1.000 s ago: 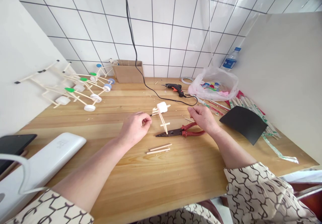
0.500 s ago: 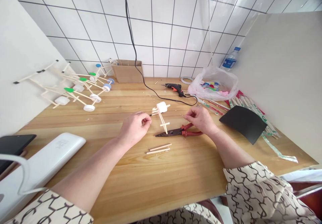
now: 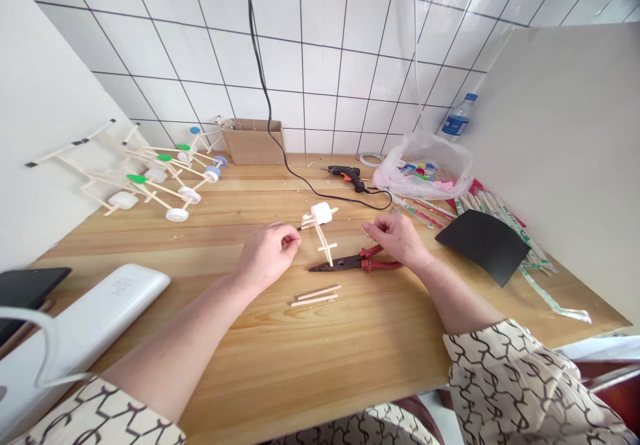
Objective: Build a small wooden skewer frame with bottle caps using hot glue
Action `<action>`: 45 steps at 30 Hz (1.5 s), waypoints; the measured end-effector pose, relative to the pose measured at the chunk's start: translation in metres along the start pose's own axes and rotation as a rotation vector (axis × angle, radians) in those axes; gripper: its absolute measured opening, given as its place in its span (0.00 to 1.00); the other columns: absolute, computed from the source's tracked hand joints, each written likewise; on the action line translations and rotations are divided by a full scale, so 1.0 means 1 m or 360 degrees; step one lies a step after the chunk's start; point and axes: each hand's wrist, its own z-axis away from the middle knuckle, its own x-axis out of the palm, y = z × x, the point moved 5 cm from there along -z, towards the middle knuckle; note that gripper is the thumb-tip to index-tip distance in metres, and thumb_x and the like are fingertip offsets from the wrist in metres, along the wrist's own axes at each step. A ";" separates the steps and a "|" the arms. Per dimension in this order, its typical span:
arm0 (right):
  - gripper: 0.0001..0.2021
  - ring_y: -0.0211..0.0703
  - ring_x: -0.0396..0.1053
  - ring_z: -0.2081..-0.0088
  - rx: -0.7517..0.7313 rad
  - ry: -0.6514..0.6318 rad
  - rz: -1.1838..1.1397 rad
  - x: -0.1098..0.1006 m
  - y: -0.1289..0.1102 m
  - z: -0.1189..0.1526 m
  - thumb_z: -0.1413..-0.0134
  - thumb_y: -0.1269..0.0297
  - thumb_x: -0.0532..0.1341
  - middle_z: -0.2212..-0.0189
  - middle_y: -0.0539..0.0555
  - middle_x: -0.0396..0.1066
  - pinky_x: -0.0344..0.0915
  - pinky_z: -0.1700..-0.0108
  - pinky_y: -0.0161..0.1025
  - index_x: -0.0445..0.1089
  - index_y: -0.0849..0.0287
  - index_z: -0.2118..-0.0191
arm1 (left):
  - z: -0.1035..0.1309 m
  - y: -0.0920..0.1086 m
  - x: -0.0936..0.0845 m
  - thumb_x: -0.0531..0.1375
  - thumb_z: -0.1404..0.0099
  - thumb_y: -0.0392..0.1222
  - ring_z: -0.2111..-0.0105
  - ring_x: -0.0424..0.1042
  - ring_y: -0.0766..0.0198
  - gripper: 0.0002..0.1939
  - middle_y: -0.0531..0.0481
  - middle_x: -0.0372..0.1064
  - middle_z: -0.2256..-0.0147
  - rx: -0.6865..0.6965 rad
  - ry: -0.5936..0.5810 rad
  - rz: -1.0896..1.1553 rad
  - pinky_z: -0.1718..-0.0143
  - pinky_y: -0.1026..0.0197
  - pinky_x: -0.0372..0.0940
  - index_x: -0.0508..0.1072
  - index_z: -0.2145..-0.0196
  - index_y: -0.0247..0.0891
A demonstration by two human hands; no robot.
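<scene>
In the middle of the desk stands a small stick frame (image 3: 327, 247) of pale wooden sticks with a white block-like piece (image 3: 322, 212) on top. My left hand (image 3: 267, 255) is closed in a pinch left of the frame. A tiny dark tip shows at its fingertips, but what it grips is unclear. To the right, my right hand (image 3: 399, 237) has its thumb and curled fingers together above the handles of red-handled pliers (image 3: 355, 262). Whatever it may hold is too small to see. The pliers' jaws lie by the frame's foot. Two loose sticks (image 3: 315, 300) lie nearer me.
At left are several stick models (image 3: 165, 182) with round caps, and a white power bank (image 3: 105, 332). Behind lie a cardboard box (image 3: 255, 144), a glue gun (image 3: 347, 175) with its cord, and a bag of caps (image 3: 425, 165). A black sheet (image 3: 484, 245) covers bundled sticks at right.
My right hand has shifted very slightly to the left, away from nothing it touched. My left hand, the stick frame and the pliers stay where they were.
</scene>
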 end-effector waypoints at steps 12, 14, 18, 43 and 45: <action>0.18 0.34 0.52 0.80 -0.0024 0.0013 0.0065 0.001 -0.003 0.002 0.50 0.54 0.55 0.86 0.47 0.56 0.51 0.76 0.33 0.56 0.58 0.84 | 0.000 0.000 0.000 0.55 0.43 0.36 0.74 0.69 0.63 0.07 0.50 0.72 0.73 0.0007 0.0013 -0.0015 0.72 0.63 0.62 0.72 0.75 0.38; 0.18 0.34 0.52 0.80 -0.0032 0.0009 0.0079 0.001 -0.004 0.002 0.50 0.55 0.55 0.86 0.47 0.56 0.50 0.76 0.33 0.56 0.58 0.84 | 0.000 0.000 0.000 0.55 0.43 0.36 0.74 0.69 0.63 0.07 0.50 0.72 0.73 0.0002 0.0006 -0.0010 0.72 0.63 0.62 0.72 0.75 0.38; 0.18 0.34 0.51 0.80 -0.0031 -0.0001 0.0093 0.001 -0.005 0.003 0.49 0.55 0.55 0.86 0.46 0.56 0.50 0.76 0.33 0.55 0.57 0.84 | 0.000 0.001 0.000 0.55 0.43 0.36 0.73 0.69 0.63 0.07 0.50 0.72 0.73 0.0006 -0.0001 -0.0020 0.71 0.63 0.62 0.72 0.75 0.38; 0.16 0.33 0.54 0.81 -0.0050 -0.0004 -0.0025 0.004 -0.004 0.003 0.52 0.58 0.60 0.86 0.45 0.57 0.51 0.77 0.32 0.58 0.58 0.82 | 0.000 0.000 0.000 0.56 0.43 0.37 0.74 0.69 0.64 0.07 0.51 0.72 0.74 0.0024 0.0041 0.0006 0.72 0.64 0.61 0.73 0.75 0.38; 0.19 0.32 0.50 0.81 -0.0088 0.0008 -0.0004 0.004 -0.005 0.004 0.49 0.55 0.57 0.87 0.44 0.54 0.49 0.78 0.32 0.54 0.58 0.84 | 0.000 0.000 0.000 0.56 0.43 0.37 0.74 0.69 0.64 0.07 0.51 0.72 0.74 0.0035 0.0052 0.0008 0.73 0.64 0.61 0.73 0.75 0.38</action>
